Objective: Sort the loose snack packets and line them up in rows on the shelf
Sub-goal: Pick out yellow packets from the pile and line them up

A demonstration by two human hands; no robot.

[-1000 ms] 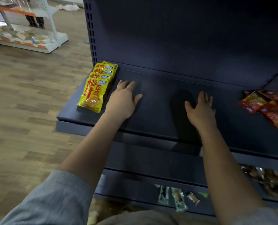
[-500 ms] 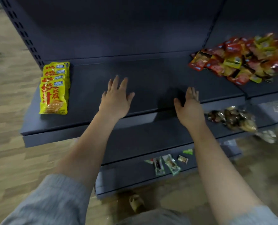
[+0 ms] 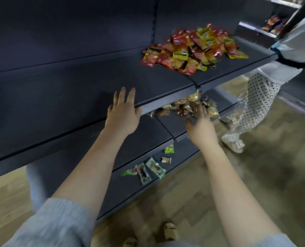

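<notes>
Your left hand (image 3: 122, 114) is spread flat over the shelf (image 3: 76, 97) edge, holding nothing; your right hand (image 3: 200, 126), fingers loose, holds nothing either. The snack packets (image 3: 192, 50) sit heaped beyond and right of both.

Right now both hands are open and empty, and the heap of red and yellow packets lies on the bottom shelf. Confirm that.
Not quite. The head view shows the heap of red and yellow packets on the upper shelf, not the bottom one. The left hand and right hand are open and empty.
</notes>
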